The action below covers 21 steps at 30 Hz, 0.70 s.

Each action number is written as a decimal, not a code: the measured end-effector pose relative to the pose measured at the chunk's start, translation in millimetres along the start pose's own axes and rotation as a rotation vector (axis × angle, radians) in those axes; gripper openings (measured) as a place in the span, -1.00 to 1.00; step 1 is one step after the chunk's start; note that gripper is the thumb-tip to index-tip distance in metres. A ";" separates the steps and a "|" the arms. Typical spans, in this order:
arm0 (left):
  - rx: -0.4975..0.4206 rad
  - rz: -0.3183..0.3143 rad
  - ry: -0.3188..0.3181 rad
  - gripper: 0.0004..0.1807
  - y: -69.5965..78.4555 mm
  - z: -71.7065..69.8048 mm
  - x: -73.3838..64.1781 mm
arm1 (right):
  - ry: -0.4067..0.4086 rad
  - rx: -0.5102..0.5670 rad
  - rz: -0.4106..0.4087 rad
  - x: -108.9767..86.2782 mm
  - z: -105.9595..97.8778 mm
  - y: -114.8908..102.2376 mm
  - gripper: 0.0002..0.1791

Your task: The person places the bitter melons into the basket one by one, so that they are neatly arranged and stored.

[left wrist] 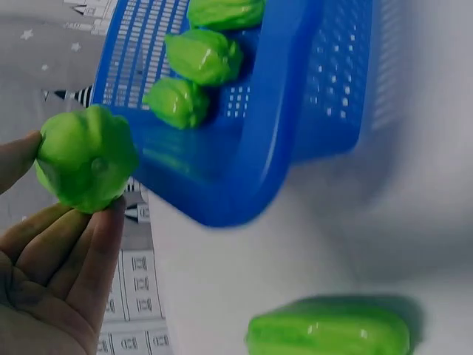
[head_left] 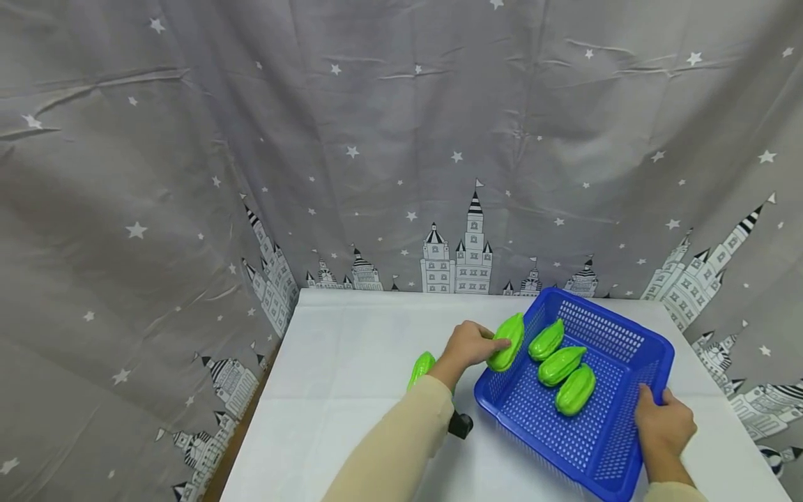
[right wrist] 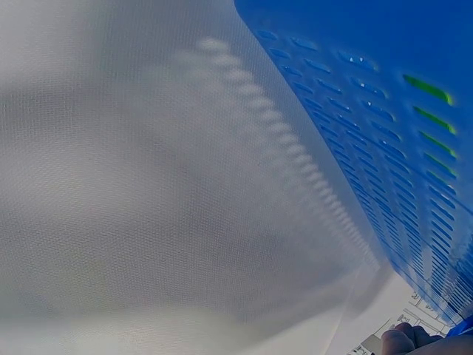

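Observation:
My left hand point(head_left: 467, 346) pinches a glossy green ridged fruit point(head_left: 509, 340) between thumb and fingers, just outside the left rim of a blue plastic basket point(head_left: 608, 439). In the left wrist view, that fruit point(left wrist: 87, 159) shows its lobed end, with the thumb on one side and fingertips on the other. Three similar fruits point(head_left: 562, 365) lie in the basket. My right hand point(head_left: 666, 424) grips the basket's right rim. The right wrist view shows the perforated basket wall point(right wrist: 384, 140) close up and part of a hand point(right wrist: 414, 339) low at the corner.
Another green fruit point(head_left: 422, 367) lies on the white table point(head_left: 339, 390), partly hidden behind my left forearm. A black wrist camera point(head_left: 461, 424) sticks out from the left sleeve. A grey curtain point(head_left: 389, 139) with stars and castles hangs behind the table and along its left side.

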<state>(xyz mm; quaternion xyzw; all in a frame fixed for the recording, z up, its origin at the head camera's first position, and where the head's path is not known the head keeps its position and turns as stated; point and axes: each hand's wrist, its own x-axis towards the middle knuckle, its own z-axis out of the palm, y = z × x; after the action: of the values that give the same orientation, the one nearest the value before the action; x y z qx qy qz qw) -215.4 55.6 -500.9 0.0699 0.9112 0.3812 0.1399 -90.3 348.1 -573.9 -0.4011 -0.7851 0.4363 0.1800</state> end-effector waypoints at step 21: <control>0.068 -0.246 -0.134 -0.59 29.9 54.8 -19.2 | -0.045 0.000 0.019 -0.4 -2.0 1.5 -0.36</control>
<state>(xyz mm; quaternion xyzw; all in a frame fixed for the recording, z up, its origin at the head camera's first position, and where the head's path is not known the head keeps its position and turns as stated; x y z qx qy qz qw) -179.6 109.0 -512.5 -0.0120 0.9139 0.3244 0.2437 -88.0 349.4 -574.0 -0.3985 -0.7852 0.4469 0.1580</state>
